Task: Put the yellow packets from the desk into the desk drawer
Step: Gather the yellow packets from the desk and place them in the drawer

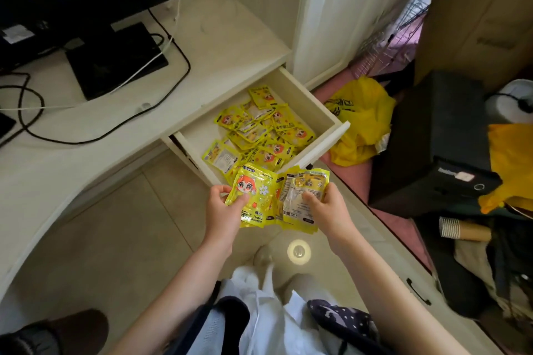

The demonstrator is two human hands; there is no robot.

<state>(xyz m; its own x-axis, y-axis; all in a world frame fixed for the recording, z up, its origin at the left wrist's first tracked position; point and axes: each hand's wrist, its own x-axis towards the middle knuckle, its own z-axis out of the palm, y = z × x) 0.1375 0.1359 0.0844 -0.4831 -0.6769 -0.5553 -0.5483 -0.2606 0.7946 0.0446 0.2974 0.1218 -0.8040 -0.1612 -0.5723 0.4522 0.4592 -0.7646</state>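
Yellow packets [277,199], glossy and crinkled, are fanned just in front of the drawer [320,106], the left hand [223,207] pinching the cartoon-faced one and the right hand [328,207] gripping the rest. Inside the drawer, more packets [259,132] lie in a loose heap; beyond the drawer, black cables [101,135] loop across the pale desk [225,34].

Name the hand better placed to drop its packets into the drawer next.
Probably right. The right hand holds its packets just below the drawer front, near the heap inside. The left hand grips its own at the drawer's near corner.
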